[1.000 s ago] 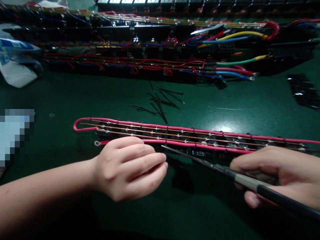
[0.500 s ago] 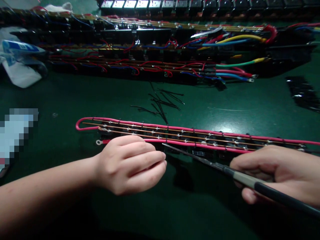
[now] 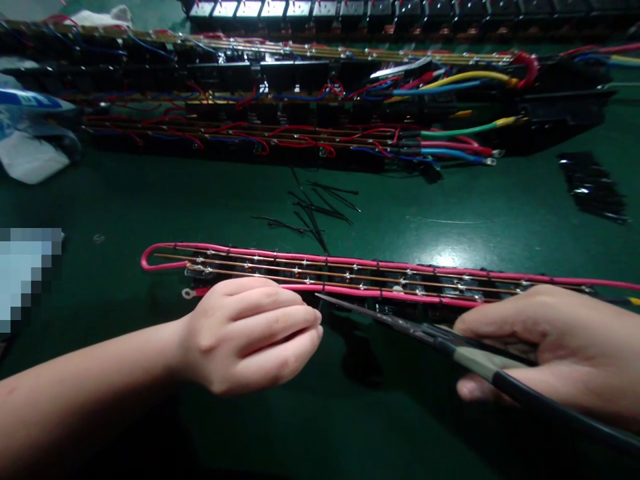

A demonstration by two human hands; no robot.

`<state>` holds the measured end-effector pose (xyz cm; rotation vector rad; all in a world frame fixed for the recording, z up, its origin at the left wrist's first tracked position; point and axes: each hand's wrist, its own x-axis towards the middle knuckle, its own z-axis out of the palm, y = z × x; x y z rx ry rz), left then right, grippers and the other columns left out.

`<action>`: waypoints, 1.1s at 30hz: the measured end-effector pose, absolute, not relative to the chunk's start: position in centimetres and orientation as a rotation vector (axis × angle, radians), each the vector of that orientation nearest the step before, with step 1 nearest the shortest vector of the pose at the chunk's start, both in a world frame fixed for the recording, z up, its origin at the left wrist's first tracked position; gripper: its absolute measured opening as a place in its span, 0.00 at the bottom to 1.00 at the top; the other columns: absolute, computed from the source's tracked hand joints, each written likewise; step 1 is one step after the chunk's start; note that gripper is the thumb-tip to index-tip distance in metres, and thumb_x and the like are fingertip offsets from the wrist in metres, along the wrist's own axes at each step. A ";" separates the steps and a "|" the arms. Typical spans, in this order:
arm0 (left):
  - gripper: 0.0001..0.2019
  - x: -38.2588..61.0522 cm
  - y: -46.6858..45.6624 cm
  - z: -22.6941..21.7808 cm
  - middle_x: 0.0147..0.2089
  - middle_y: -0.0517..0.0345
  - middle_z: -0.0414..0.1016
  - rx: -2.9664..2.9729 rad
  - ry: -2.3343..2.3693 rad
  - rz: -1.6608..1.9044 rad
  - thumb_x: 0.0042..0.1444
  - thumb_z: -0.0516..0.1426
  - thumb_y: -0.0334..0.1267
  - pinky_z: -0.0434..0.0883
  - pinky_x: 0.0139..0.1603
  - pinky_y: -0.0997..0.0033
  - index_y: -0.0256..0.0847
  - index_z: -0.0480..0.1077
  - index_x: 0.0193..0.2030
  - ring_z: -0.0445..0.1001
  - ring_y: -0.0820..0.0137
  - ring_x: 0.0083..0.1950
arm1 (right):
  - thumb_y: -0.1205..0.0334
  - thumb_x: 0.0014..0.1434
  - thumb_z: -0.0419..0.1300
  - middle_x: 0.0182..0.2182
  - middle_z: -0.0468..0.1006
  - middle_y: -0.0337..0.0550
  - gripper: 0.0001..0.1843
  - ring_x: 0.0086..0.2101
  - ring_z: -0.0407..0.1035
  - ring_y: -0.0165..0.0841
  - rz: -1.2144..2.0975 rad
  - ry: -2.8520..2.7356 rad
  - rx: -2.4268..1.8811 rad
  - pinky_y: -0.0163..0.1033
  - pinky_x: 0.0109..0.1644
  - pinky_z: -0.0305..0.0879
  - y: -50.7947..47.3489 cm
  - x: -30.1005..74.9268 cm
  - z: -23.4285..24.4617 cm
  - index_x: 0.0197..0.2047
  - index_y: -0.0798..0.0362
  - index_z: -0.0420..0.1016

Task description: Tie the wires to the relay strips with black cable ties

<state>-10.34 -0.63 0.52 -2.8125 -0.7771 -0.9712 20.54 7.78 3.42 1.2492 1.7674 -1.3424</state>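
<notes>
My left hand (image 3: pixel 255 337) is closed, fingers pressed together, over the front left part of a long strip assembly. Whatever its fingertips hold is hidden. A pinkish-red cable (image 3: pixel 345 290) runs along the strip's front edge, and a ring terminal (image 3: pixel 189 293) sticks out left of my hand. My right hand (image 3: pixel 555 347) is wrapped round dark scissors (image 3: pixel 400 325) with grey and black handles. Their narrow tip lies by the cable, close to my left fingertips. Black cable ties (image 3: pixel 379 283) band the cable to the strip, which carries copper-coloured rods (image 3: pixel 270 273) with shiny joints.
Loose black cable ties (image 3: pixel 315 210) lie behind the strip. Wired assemblies (image 3: pixel 225 133) with coloured leads fill the back. A black bundle (image 3: pixel 593 187) sits at the right. At the left are a plastic bag (image 3: pixel 33 157) and a blurred-out flat object (image 3: pixel 27 277).
The view has shifted slightly, so most things appear a little to the left. The scissors' handles have spread a little in my right hand. My left hand keeps its place at the strip.
</notes>
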 end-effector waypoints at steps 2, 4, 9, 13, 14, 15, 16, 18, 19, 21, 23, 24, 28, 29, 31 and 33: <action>0.05 -10.4 -0.6 0.6 0.37 0.55 0.86 -2.817 -0.769 -0.979 0.62 0.60 0.26 0.80 0.35 0.72 0.36 0.77 0.37 0.83 0.70 0.36 | 0.27 0.41 0.63 0.20 0.72 0.41 0.29 0.24 0.67 0.39 -1.336 1.780 1.239 0.40 0.26 0.58 7.7 20.4 3.4 0.20 0.46 0.73; 0.06 -10.3 -0.6 0.6 0.37 0.53 0.85 -2.810 -0.757 -1.001 0.63 0.59 0.26 0.80 0.34 0.71 0.35 0.77 0.37 0.83 0.69 0.36 | 0.27 0.42 0.63 0.21 0.72 0.41 0.29 0.24 0.66 0.38 -1.323 1.803 1.238 0.39 0.25 0.56 7.6 20.5 3.4 0.20 0.47 0.73; 0.07 -10.0 -0.7 0.9 0.35 0.53 0.85 -2.787 -0.718 -1.008 0.62 0.59 0.25 0.80 0.33 0.71 0.35 0.79 0.34 0.83 0.69 0.35 | 0.30 0.46 0.63 0.21 0.73 0.40 0.27 0.23 0.65 0.36 -1.266 1.876 1.177 0.38 0.24 0.55 7.9 21.1 3.6 0.22 0.47 0.75; 0.09 -9.7 -1.2 1.7 0.34 0.62 0.85 -2.790 -0.741 -1.004 0.60 0.63 0.27 0.81 0.33 0.76 0.43 0.78 0.30 0.83 0.73 0.35 | 0.39 0.52 0.63 0.21 0.77 0.42 0.20 0.20 0.69 0.38 -1.142 2.072 1.079 0.39 0.21 0.56 8.2 21.7 3.8 0.24 0.48 0.77; 0.10 -9.7 -1.3 1.9 0.33 0.63 0.84 -2.780 -0.759 -1.027 0.60 0.63 0.28 0.81 0.33 0.76 0.44 0.78 0.29 0.82 0.74 0.34 | 0.43 0.52 0.64 0.22 0.79 0.43 0.16 0.20 0.70 0.38 -1.112 2.162 1.059 0.39 0.20 0.57 8.2 21.8 3.8 0.26 0.47 0.77; 0.11 -9.6 -1.4 2.0 0.33 0.64 0.84 -2.771 -0.777 -1.044 0.60 0.62 0.28 0.81 0.32 0.77 0.45 0.78 0.28 0.82 0.74 0.34 | 0.47 0.52 0.64 0.23 0.80 0.43 0.12 0.20 0.72 0.39 -1.088 2.260 1.032 0.40 0.19 0.60 8.0 22.0 3.7 0.27 0.47 0.78; 0.11 -9.6 -1.5 2.1 0.32 0.64 0.84 -2.764 -0.789 -1.054 0.61 0.62 0.28 0.81 0.31 0.76 0.45 0.78 0.28 0.81 0.74 0.33 | 0.51 0.52 0.64 0.24 0.81 0.42 0.08 0.20 0.73 0.40 -1.070 2.370 0.998 0.40 0.20 0.62 7.8 22.3 3.5 0.29 0.46 0.78; 0.11 -9.7 -1.7 2.2 0.32 0.63 0.83 -2.768 -0.790 -1.025 0.62 0.60 0.28 0.81 0.30 0.76 0.45 0.79 0.30 0.81 0.74 0.33 | 0.55 0.53 0.64 0.25 0.82 0.41 0.04 0.20 0.75 0.40 -1.040 2.593 0.906 0.42 0.20 0.65 7.4 22.8 3.2 0.31 0.44 0.79; 0.11 -9.8 -1.7 2.2 0.33 0.62 0.84 -2.779 -0.782 -0.998 0.62 0.60 0.28 0.81 0.30 0.76 0.45 0.79 0.30 0.81 0.74 0.33 | 0.56 0.53 0.64 0.25 0.82 0.40 0.03 0.20 0.75 0.40 -1.021 2.698 0.860 0.42 0.19 0.66 7.1 23.0 3.1 0.32 0.43 0.79; 0.11 -9.9 -1.7 2.1 0.35 0.61 0.84 -2.791 -0.768 -0.965 0.63 0.59 0.28 0.82 0.32 0.76 0.45 0.79 0.31 0.82 0.73 0.35 | 0.58 0.53 0.64 0.24 0.82 0.39 0.02 0.19 0.75 0.39 -0.989 2.828 0.779 0.41 0.18 0.66 6.6 23.1 2.9 0.33 0.43 0.78; 0.10 -10.1 -1.6 2.0 0.36 0.61 0.84 -2.791 -0.768 -0.951 0.62 0.60 0.28 0.83 0.33 0.75 0.45 0.78 0.31 0.83 0.72 0.36 | 0.62 0.52 0.65 0.24 0.82 0.39 0.02 0.18 0.74 0.37 -0.961 2.854 0.770 0.39 0.17 0.65 6.1 22.5 2.9 0.31 0.44 0.77; 0.10 -10.2 -1.6 1.9 0.36 0.61 0.84 -2.789 -0.763 -0.949 0.62 0.60 0.28 0.83 0.34 0.75 0.44 0.78 0.31 0.83 0.72 0.37 | 0.65 0.51 0.65 0.24 0.82 0.39 0.04 0.18 0.74 0.35 -0.957 2.833 0.780 0.37 0.16 0.64 5.7 22.1 2.9 0.30 0.45 0.76; 0.09 -10.3 -1.3 1.7 0.36 0.60 0.85 -2.781 -0.735 -0.968 0.61 0.61 0.28 0.81 0.34 0.73 0.42 0.78 0.30 0.82 0.73 0.37 | 0.69 0.54 0.68 0.27 0.83 0.39 0.06 0.22 0.76 0.33 -0.966 2.743 0.741 0.34 0.20 0.67 4.3 19.9 3.0 0.33 0.48 0.77; 0.09 -10.2 -1.3 1.7 0.36 0.60 0.85 -2.775 -0.722 -0.986 0.60 0.62 0.28 0.80 0.34 0.72 0.43 0.78 0.29 0.82 0.73 0.37 | 0.68 0.55 0.68 0.28 0.83 0.39 0.05 0.23 0.76 0.33 -0.960 2.763 0.715 0.34 0.22 0.68 4.0 19.6 3.0 0.34 0.49 0.78; 0.10 -9.9 -1.3 1.5 0.36 0.63 0.85 -2.768 -0.688 -1.032 0.58 0.64 0.28 0.79 0.33 0.71 0.44 0.77 0.27 0.80 0.74 0.35 | 0.66 0.59 0.66 0.29 0.83 0.39 0.02 0.24 0.77 0.34 -0.911 2.891 0.702 0.35 0.24 0.69 3.5 19.3 3.0 0.37 0.49 0.78; 0.10 -9.4 -1.6 1.3 0.35 0.65 0.84 -2.766 -0.662 -1.085 0.56 0.66 0.29 0.77 0.32 0.71 0.45 0.77 0.26 0.78 0.76 0.33 | 0.62 0.65 0.62 0.33 0.84 0.41 0.05 0.29 0.78 0.36 -0.803 3.088 0.765 0.38 0.29 0.72 3.1 19.2 3.2 0.43 0.51 0.79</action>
